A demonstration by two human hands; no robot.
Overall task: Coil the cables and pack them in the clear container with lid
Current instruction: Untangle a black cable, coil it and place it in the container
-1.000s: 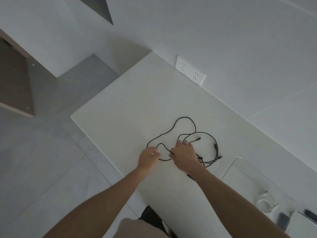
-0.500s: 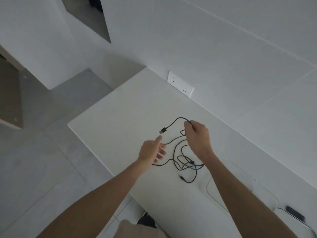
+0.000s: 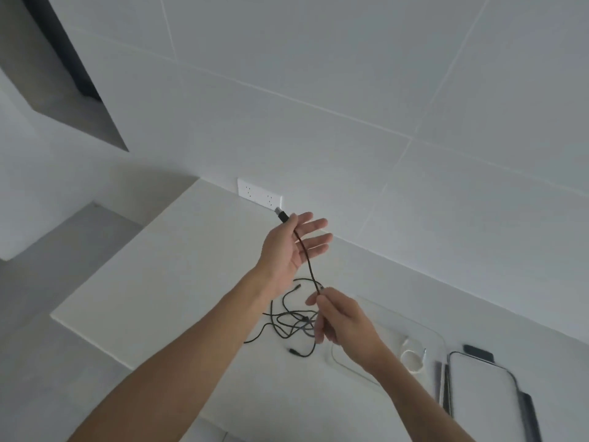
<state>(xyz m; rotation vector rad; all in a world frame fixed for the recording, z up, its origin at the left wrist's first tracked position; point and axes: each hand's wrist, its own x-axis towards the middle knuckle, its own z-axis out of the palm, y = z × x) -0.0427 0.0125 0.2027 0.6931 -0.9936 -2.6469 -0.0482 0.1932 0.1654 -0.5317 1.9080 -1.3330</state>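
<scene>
Both hands are now being held up off the white table (image 3: 153, 282), where a second ago they were pressed down on the tangle of black cable (image 3: 294, 323). One plug end (image 3: 282, 215) is being pinned at the top of the left hand (image 3: 287, 250), apparently under the thumb, with the other fingers spread wide and the palm turned up; the same black strand is being pinched between the fingertips of the right hand (image 3: 342, 320) lower down, so a short straight run is being stretched between the two. By this, the first loop of a coil is probably being prepared, with the left palm offered as the form. Most of the cable is lying in a loose heap on the table below the hands, not yet coiled. The clear container (image 3: 411, 323) is lying just right of the heap, its outline being hard to trace and partly covered by the right forearm; a small white coiled cable (image 3: 412, 360) is seemingly lying in it. The lid (image 3: 481, 397) is being cut off at the frame's lower edge. How many separate cables are in the heap cannot be told.
</scene>
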